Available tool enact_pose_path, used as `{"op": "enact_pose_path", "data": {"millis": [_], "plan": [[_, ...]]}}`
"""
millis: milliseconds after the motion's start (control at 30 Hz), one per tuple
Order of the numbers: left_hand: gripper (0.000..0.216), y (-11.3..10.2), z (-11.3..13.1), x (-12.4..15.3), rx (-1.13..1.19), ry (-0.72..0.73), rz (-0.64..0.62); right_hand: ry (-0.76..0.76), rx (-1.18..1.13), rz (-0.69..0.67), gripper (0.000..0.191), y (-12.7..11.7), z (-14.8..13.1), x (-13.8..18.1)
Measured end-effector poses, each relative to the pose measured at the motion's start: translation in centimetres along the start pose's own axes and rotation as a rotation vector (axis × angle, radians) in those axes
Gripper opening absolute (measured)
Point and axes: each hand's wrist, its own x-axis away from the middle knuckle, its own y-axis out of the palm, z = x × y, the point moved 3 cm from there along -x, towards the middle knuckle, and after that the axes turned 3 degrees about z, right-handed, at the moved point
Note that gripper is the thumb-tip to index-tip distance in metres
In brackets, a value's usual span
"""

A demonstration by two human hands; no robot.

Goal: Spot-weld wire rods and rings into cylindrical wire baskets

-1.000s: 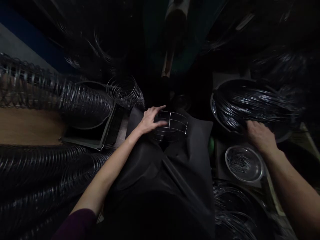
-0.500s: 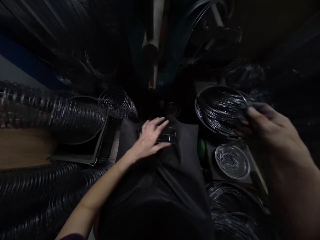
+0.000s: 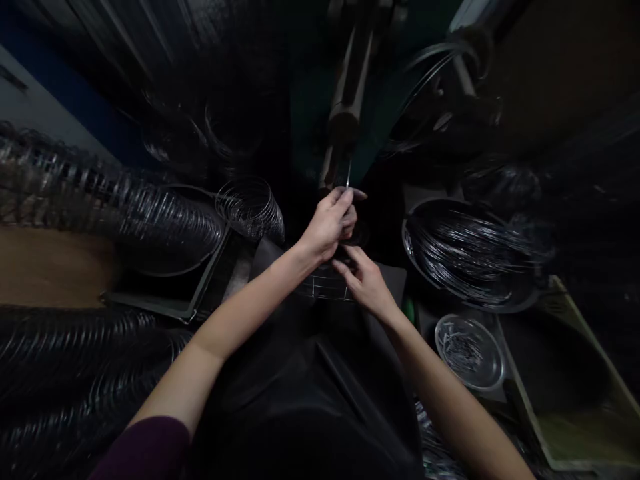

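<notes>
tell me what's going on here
A person's left hand appears to pinch a thin metal piece near a rod-like machine part. The right hand is just below, beside a wire frame above the dark lap cover. Further right are a basin of wires and a clear bowl.

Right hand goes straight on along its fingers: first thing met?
Likely the left hand, just up and left of the right hand in the picture. Depth is unclear; they may already touch.
</notes>
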Motion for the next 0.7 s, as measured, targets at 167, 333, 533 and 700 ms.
{"op": "enact_pose_path", "data": {"millis": [167,333,533,700], "plan": [[0.036,-2.5,-0.9,-1.5,-0.221,-0.032,-0.053,0.032,0.087,0.089,0.03,0.3,0.8,-3.0],[0.093,-9.0,-5.1,5.1,-0.963,0.152,-0.251,0.276,-0.218,0.092,0.029,0.2,2.6,-6.9],[0.057,-11.0,-8.9,7.4,-1.289,0.257,-0.13,0.518,-0.487,-0.09,0.037,2.6,3.8,-6.6],[0.054,-10.3,-5.9,3.8,-1.281,0.434,-0.192,0.44,-0.443,-0.063,0.03,2.3,2.6,-8.1]]}}
